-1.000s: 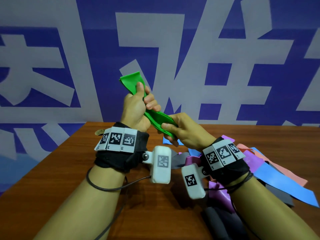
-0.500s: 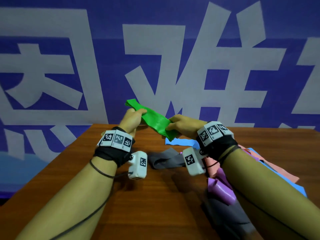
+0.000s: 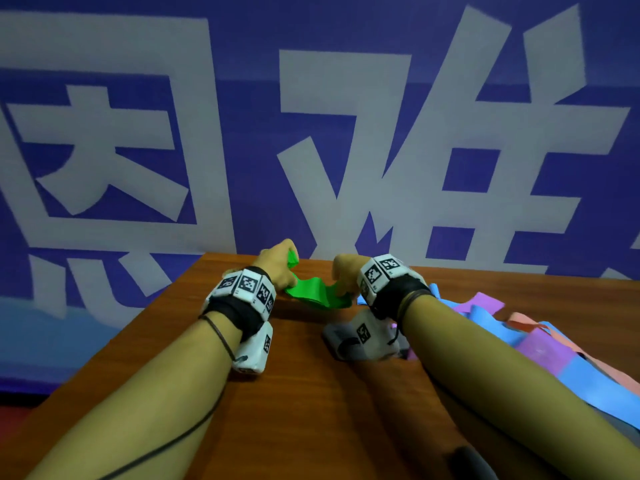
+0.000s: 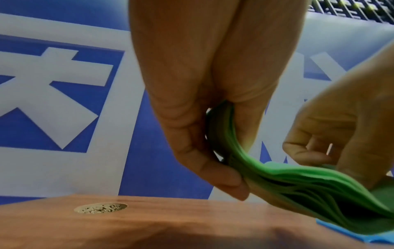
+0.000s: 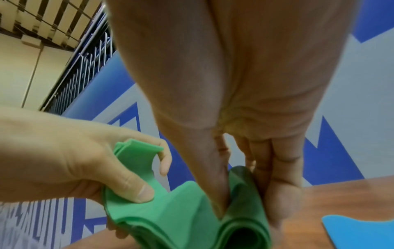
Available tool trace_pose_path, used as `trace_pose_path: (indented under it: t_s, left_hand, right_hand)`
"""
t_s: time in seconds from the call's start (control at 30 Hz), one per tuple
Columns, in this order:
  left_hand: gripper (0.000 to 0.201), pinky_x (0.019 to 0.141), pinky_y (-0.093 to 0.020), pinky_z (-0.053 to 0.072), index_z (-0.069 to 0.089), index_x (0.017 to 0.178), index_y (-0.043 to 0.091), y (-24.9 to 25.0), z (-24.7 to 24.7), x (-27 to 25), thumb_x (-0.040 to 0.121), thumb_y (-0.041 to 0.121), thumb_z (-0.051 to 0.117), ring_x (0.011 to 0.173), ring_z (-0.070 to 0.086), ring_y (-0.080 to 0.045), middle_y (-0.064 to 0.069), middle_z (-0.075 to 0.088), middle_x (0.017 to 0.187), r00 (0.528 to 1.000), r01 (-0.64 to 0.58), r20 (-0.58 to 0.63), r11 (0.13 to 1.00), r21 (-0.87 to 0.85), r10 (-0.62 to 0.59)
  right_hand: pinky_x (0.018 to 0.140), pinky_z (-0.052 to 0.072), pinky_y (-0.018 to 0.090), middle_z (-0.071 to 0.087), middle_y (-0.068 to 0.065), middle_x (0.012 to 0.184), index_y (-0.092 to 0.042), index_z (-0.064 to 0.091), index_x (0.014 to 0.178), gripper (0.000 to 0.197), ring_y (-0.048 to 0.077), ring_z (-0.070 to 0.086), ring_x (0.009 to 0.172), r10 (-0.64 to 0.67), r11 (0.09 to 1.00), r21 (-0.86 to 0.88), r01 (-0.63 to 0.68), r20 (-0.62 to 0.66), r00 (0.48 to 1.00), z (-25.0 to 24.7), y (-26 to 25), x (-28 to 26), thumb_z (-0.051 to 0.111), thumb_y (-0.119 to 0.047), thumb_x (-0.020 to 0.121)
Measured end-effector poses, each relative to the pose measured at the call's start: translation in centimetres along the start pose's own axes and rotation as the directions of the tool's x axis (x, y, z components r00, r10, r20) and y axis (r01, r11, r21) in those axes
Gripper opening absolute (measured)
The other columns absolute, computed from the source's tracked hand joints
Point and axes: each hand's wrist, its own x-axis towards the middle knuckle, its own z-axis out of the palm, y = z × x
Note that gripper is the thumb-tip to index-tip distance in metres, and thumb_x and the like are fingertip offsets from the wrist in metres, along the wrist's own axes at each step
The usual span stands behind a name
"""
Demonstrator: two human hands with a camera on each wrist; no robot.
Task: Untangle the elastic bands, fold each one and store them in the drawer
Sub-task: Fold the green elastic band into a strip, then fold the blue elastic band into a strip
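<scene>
both forearms reach forward over the table's far part, each wrist wrapped in a black strap with white coded tags and a small white camera unit hanging beneath. the left hand [image 3: 278, 264] is raised slightly, knuckles up, its thumb and curled fingers [image 5: 136, 188] pinching one end of the green band [image 3: 313, 295]. the right hand [image 3: 346, 277] sits just beside it, thumb and fingers pointing down and closed on the band's other end, the two hands near each other but not touching.

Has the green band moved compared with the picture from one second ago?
Yes. The green band went down from high before the wall to just above the table.
</scene>
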Motion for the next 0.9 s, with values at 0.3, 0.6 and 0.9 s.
trace_pose_path:
  t_s: [0.3,0.6,0.9]
  left_hand:
    - [0.045,0.092,-0.036,0.051,0.054,0.124,0.012,-1.1,1.8,2.6,0.085,0.014,0.076,0.117,0.057,-0.032,-0.013,0.054,0.13,0.989,-0.026,0.143,0.923,0.385,-0.031]
    - [0.012,0.091,-0.039,0.05,0.062,0.089,0.019,0.9,1.9,1.4,0.086,0.02,0.074,0.107,0.06,-0.03,-0.008,0.061,0.112,0.983,-0.185,0.071,0.908,0.376,0.171]
    - [0.019,0.087,-0.038,0.056,0.065,0.106,0.008,0.6,3.6,1.0,0.094,0.011,0.051,0.102,0.065,-0.032,-0.014,0.068,0.113,0.942,-0.246,0.33,0.797,0.551,0.063]
  right_hand:
    - [0.073,0.062,0.041,0.07,0.006,0.073,-0.01,0.068,0.081,0.013,0.025,0.073,0.075,0.033,0.989,-0.143,-0.025,0.057,0.998,2.8,0.7,4.8,0.075,-0.02,0.074]
    - [0.079,0.06,0.039,0.067,0.009,0.095,-0.011,0.059,0.08,0.028,0.027,0.069,0.089,-0.011,0.986,-0.166,0.009,-0.013,1.0,3.2,0.4,3.1,0.077,-0.032,0.08]
    - [0.079,0.057,0.032,0.071,0.005,0.104,-0.019,0.075,0.106,0.024,0.019,0.067,0.089,-0.092,0.991,-0.098,0.093,0.017,0.996,3.4,2.8,2.2,0.071,-0.028,0.084]
